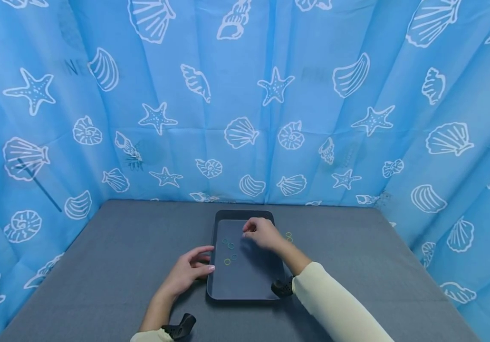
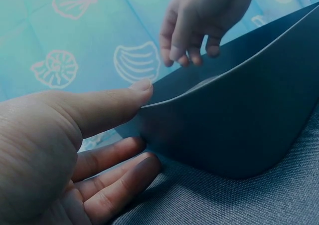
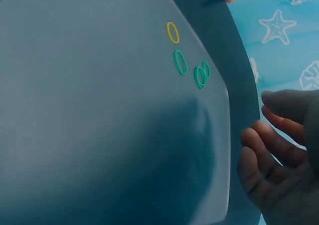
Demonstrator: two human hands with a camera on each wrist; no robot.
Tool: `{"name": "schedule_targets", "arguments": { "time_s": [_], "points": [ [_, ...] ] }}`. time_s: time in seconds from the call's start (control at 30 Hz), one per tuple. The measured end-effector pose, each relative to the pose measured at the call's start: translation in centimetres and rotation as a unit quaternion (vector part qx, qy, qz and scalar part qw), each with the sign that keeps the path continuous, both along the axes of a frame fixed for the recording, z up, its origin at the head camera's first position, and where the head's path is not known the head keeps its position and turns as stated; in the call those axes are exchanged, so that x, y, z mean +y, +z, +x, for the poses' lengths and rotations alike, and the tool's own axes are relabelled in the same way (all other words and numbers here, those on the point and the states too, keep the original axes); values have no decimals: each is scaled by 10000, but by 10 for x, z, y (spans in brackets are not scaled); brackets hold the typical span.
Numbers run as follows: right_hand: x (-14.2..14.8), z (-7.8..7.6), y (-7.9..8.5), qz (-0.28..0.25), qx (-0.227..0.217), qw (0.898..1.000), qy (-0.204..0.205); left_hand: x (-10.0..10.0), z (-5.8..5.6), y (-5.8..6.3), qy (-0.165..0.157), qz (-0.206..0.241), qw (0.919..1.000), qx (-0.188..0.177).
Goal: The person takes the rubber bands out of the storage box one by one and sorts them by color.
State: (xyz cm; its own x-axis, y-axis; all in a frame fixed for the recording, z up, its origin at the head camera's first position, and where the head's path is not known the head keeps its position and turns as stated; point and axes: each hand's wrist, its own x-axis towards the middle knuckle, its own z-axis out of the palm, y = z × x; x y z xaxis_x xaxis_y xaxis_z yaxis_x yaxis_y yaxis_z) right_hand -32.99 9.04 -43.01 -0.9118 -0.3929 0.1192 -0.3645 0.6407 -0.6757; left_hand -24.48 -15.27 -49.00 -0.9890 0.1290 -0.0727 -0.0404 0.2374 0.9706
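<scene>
A dark rectangular tray [image 1: 249, 287] lies on the table. Several thin bands that look like small rubber bands sit on its floor: a yellow band [image 3: 168, 34] and green bands [image 3: 176, 64], two of them overlapping. My left hand [image 1: 187, 270] rests at the tray's left side, thumb tip on the rim and relaxed fingers against or beside the outer wall. Over the far part of the tray hovers my right hand [image 1: 264, 233], its fingers loosely bent. In the right wrist view, nothing shows between the thumb and fingers of that right hand [image 3: 284, 160].
Just right of the tray, yellowish bands [image 1: 289, 234] lie on the grey tablecloth [image 1: 343, 251], partly beside my right forearm. Blue curtains [image 1: 245, 95] with white shell prints hang behind and at both sides. Each wrist carries a black device [image 1: 180, 327].
</scene>
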Motion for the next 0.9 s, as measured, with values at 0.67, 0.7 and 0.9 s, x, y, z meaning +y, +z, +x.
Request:
{"name": "schedule_targets", "arguments": {
  "time_s": [0.67,0.7,0.9],
  "points": [
    [-13,9,-18,71,-1048,9897,969,-1,0,1,-42,4,10000,-25],
    [-13,9,-18,28,-1121,9891,953,-1,0,0,-41,6,10000,-27],
    [-14,7,-16,-18,-1368,9859,967,1,3,6,-69,23,10000,-24]
  ]
}}
